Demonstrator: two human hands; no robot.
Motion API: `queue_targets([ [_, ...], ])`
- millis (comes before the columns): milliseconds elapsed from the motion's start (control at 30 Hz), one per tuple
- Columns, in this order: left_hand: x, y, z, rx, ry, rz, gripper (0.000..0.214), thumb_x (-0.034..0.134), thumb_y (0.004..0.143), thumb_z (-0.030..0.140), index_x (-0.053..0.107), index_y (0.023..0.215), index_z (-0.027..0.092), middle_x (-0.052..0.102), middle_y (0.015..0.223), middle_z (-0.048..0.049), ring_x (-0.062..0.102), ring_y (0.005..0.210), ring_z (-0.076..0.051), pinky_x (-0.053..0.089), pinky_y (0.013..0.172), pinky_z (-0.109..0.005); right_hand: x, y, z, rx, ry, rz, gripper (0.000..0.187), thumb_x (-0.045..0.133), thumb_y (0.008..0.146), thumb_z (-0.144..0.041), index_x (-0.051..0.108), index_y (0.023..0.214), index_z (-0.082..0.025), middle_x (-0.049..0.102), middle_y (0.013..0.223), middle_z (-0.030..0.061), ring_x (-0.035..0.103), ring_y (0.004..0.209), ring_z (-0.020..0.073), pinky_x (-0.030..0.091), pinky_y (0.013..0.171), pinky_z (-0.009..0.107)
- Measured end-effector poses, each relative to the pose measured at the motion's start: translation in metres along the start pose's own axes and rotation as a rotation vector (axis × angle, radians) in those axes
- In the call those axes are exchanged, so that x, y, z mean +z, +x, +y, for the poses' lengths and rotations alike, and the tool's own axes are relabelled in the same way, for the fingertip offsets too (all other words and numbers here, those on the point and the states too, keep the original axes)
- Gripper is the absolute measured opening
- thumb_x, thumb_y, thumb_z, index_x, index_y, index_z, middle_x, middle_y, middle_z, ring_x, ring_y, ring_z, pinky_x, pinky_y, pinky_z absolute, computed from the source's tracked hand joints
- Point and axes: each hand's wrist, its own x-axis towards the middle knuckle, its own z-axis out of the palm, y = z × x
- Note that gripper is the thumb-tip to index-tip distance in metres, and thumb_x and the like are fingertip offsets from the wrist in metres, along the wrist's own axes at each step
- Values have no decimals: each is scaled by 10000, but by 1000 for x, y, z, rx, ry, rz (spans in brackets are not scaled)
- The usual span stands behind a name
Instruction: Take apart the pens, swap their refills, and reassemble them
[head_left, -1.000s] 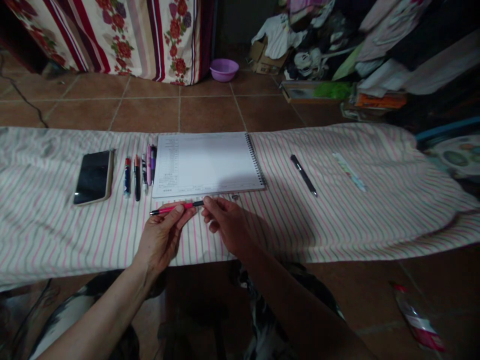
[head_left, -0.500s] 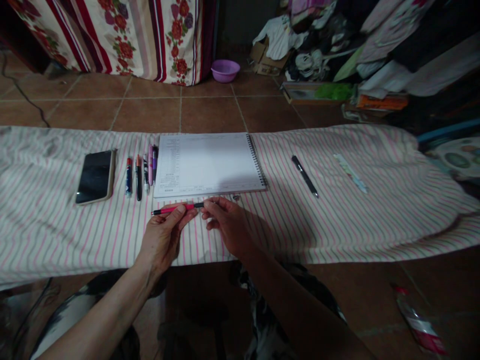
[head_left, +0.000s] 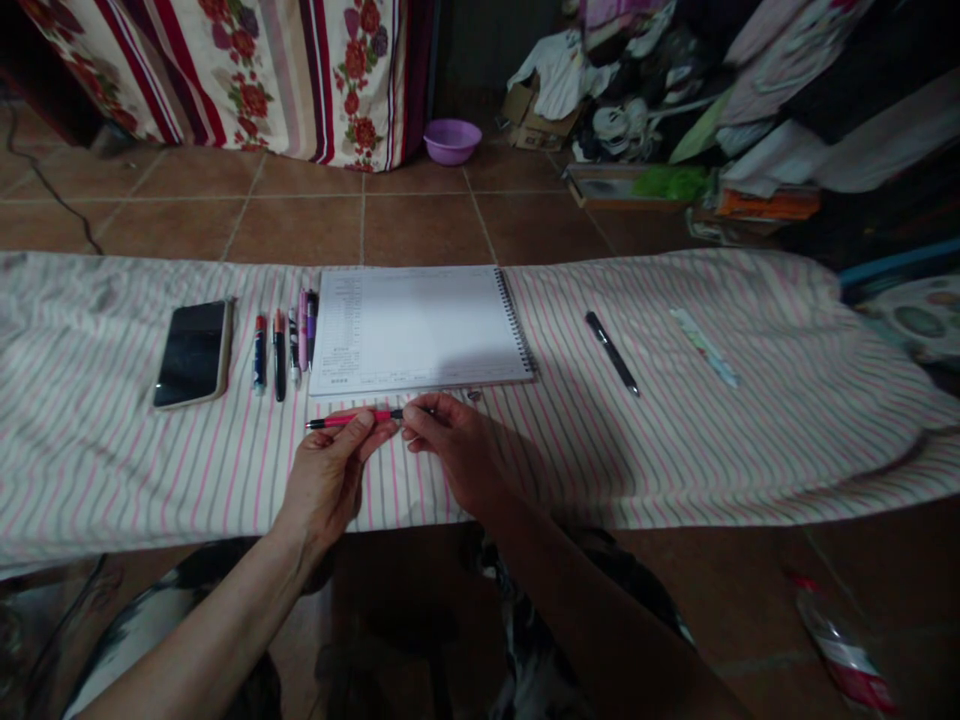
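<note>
A red pen with black ends lies level between my two hands, just in front of the notebook. My left hand pinches its red barrel between thumb and fingers. The fingers of my right hand are closed on the black end at the right, and they hide its tip. Behind the hands lies an open spiral notebook with a blank page and a printed column on its left. A small dark object sits by the notebook's near edge, too small to name.
Several pens stand in a row left of the notebook, with a phone beyond them. To the right lie a black pen and a pale ruler-like strip. A striped cloth covers the surface. A bottle lies on the floor.
My right hand has shifted very slightly left along the pen's black end. My left hand keeps its grip, and the other things stay in place.
</note>
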Motion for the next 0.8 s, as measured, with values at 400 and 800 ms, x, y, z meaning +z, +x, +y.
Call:
queue_targets([
  [400, 0, 2, 2, 4, 6, 36, 50, 668, 689, 49, 668, 640, 60, 691, 653, -77, 659, 592, -131, 570, 665, -225, -5, -1, -3, -103, -151, -57, 232, 659, 664, -278, 559, 852, -186, 602, 688, -27, 594, 586, 110, 487, 473, 211],
  [800, -6, -1, 4, 51, 182, -97, 174, 793, 560, 182, 662, 633, 94, 676, 570, -55, 642, 537, -125, 519, 598, -191, -15, -2, -18, 3, -359, -267, 337, 546, 758, -421, 610, 571, -147, 608, 521, 6, 508, 403, 60, 341, 337, 147],
])
